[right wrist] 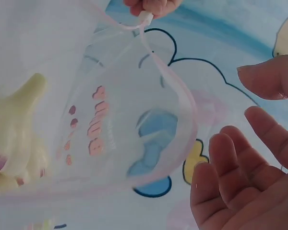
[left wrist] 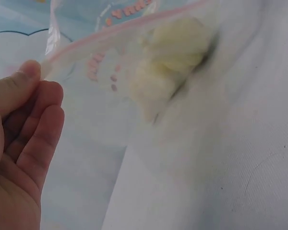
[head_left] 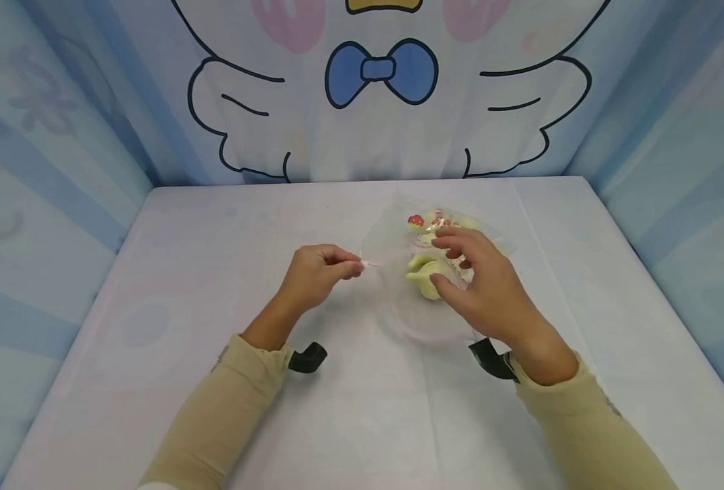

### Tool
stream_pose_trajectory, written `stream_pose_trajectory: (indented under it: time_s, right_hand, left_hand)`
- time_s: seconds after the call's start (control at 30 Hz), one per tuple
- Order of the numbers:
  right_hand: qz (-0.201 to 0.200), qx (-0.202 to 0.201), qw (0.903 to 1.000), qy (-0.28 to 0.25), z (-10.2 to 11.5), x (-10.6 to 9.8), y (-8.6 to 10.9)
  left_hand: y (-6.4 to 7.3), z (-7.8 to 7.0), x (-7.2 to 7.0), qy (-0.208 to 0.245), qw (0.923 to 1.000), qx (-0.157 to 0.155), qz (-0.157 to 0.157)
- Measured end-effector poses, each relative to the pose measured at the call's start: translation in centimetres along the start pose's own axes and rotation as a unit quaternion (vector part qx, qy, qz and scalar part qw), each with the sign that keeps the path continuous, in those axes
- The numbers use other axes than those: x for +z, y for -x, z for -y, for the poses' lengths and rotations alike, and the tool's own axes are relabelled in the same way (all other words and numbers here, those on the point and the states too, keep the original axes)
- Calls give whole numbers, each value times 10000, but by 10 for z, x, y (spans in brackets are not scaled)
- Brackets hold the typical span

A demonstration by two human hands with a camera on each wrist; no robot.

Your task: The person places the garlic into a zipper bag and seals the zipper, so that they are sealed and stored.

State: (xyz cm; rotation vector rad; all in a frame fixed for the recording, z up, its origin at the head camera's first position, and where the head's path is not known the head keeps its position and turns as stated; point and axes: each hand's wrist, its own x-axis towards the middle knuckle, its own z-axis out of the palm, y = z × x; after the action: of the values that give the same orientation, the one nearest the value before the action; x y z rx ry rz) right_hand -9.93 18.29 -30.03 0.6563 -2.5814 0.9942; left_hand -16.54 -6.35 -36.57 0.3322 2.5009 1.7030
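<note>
A clear zip bag (right wrist: 177, 103) with a pink seal edge and red printed letters stands spread in the middle of the table. Pale yellow things (head_left: 423, 275), one with rounded prongs, show within it; their kind is unclear. My left hand (head_left: 325, 272) pinches the bag's corner between thumb and forefinger, at a small white slider (right wrist: 145, 18). Over the bag's right side hovers my right hand (head_left: 490, 289). Its fingers are loosely bent and spread from the thumb, holding nothing; the right wrist view shows it apart from the pink edge.
A white cloth covers the table (head_left: 154, 286). Behind it hangs a curtain (head_left: 380, 129) printed with a blue bow, and patterned curtains flank both sides. Black curved pieces (head_left: 307, 357) stick out at both sleeve cuffs.
</note>
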Motion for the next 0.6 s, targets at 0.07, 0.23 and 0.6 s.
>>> stream_pose_trajectory:
  time_s: [0.07, 0.23, 0.6]
  right_hand:
    - [-56, -368, 9993, 72, 6, 4, -4]
    - [-65, -1101, 9929, 441, 18, 21, -14]
    - [239, -989, 9785, 1794, 20, 59, -26]
  left_hand:
    - [0, 0, 1, -5, 10000, 91, 15]
    - [2, -1, 3, -120, 9992, 357, 101]
    - [7, -3, 4, -404, 9930, 1036, 395]
